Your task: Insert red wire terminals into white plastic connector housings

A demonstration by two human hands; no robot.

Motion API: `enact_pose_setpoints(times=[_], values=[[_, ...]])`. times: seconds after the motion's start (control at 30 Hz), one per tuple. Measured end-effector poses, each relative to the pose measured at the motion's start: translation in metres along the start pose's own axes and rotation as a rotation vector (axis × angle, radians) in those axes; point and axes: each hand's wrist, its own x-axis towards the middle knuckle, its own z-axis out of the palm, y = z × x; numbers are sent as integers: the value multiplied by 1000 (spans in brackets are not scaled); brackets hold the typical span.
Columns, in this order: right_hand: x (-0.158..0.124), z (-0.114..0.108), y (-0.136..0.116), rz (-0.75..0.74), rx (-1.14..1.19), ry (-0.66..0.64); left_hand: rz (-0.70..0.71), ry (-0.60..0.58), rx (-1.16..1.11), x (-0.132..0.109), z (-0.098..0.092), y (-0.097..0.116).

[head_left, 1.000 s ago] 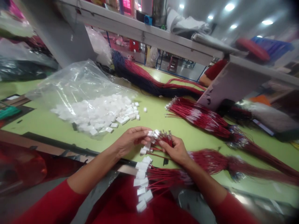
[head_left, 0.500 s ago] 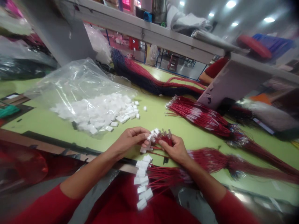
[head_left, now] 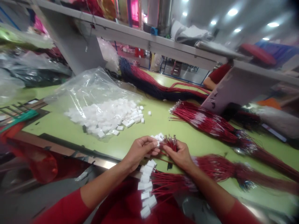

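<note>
My right hand (head_left: 180, 155) is closed around a bunch of red wires (head_left: 172, 143) whose metal terminals point up and away. Right beside it, the fingertips of my left hand (head_left: 145, 149) pinch a small white plastic connector (head_left: 158, 143) at the bunch's left side. Several more white connectors sit close by, partly hidden by my fingers. Below my hands, red wires (head_left: 165, 182) fitted with white connectors (head_left: 146, 183) hang over the table's front edge toward my lap.
A clear plastic bag (head_left: 93, 84) spills loose white connectors (head_left: 109, 116) on the green table (head_left: 130, 149). Red wire bundles (head_left: 205, 123) lie to the right, dark blue and red ones (head_left: 154, 81) behind. A shelf (head_left: 130, 32) spans the back; another person's arm (head_left: 211, 81) shows beyond.
The view has shifted, so everything sits a little lower and further right. My hands stay together at the wire bunch, with the left fingers still pinching a white connector.
</note>
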Motion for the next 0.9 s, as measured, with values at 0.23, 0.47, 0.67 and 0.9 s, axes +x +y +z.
enact_pose_setpoints(times=[0.23, 0.47, 0.67, 0.9], values=[[3, -4, -2, -70, -30, 140, 82, -42, 212, 13, -7, 9], [6, -3, -12, -15, 57, 83, 459, 425, 1340, 61, -50, 45], [6, -6, -8, -15, -29, 21, 418, 452, 1491, 88, -51, 52], [13, -10, 4, -158, -410, 65, 447, 347, 1371, 79, -45, 49]])
